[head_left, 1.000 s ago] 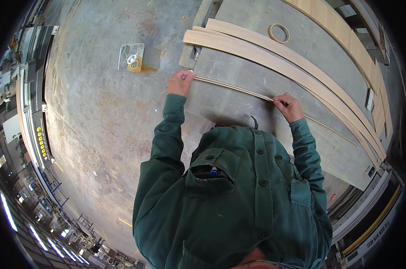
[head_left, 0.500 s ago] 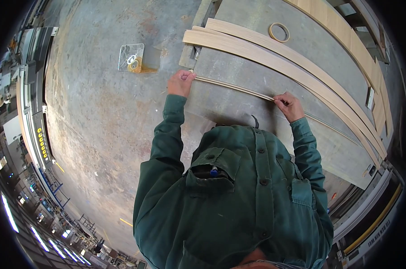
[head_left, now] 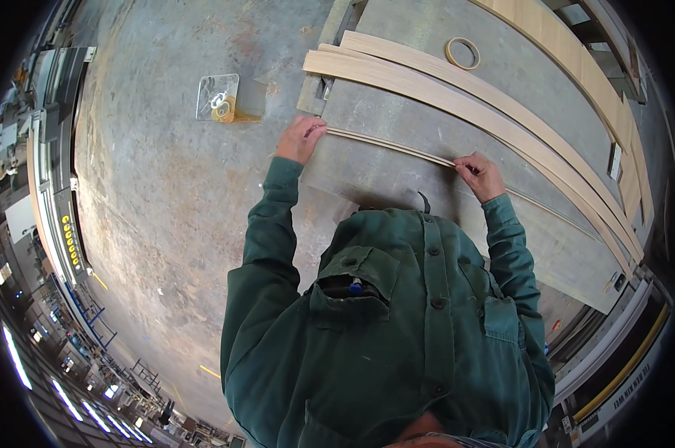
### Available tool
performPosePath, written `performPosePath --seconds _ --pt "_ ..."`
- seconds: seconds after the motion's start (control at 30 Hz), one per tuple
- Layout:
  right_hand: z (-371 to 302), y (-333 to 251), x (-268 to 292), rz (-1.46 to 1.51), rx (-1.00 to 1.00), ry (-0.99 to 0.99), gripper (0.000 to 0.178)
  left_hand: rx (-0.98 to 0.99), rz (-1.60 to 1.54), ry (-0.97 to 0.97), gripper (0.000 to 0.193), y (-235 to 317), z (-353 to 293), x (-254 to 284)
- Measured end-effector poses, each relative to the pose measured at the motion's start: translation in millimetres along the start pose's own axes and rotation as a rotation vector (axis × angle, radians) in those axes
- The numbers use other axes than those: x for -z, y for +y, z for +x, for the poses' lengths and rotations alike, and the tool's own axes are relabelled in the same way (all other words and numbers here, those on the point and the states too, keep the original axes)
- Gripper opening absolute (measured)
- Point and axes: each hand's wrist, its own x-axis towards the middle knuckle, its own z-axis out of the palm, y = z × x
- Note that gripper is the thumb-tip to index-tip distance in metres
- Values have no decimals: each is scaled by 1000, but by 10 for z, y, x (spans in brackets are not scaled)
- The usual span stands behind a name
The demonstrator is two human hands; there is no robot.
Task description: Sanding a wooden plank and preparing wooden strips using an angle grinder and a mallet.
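Note:
Two thin wooden strips (head_left: 389,146), lying close side by side, run between my hands over the grey work table (head_left: 397,104). My left hand (head_left: 301,140) pinches them at their left end, near the table's left edge. Farther along, my right hand (head_left: 481,178) grips them between thumb and fingers. Past the right hand, a thin strip continues toward the far right of the table. Just beyond the strips lie long light-wood boards (head_left: 457,101), partly overlapping.
A roll of tape (head_left: 463,54) lies on the table behind the boards. More wooden panels (head_left: 554,45) stand along the far right. On the left is a clear square container (head_left: 218,97) with a roll inside. A long machine (head_left: 54,157) borders the concrete floor (head_left: 166,187).
My left hand has shifted slightly left and down; the small pale end that showed above its fingertips is now out of sight. My right hand stays nearly still.

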Motion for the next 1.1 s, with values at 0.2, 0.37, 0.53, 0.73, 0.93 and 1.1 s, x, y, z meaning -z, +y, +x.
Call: performPosePath --seconds 0.2,0.37,0.53,0.73,0.93,1.1 --pt "-9 -21 5 -9 -5 10 13 -172 47 -62 17 -82 37 66" --pt "-17 -30 1 -1 -33 15 14 -241 109 -51 18 -107 58 72" --pt "-12 -12 -15 -5 -41 14 14 -276 100 -42 18 -101 58 86" --pt "-15 -8 -21 -13 -31 19 14 -189 152 -81 17 -70 42 82" --pt "-15 4 -17 -30 -41 16 13 -373 325 106 33 246 48 -96" --pt "-7 -1 -28 -43 -43 22 14 -457 284 -52 37 463 63 -427"
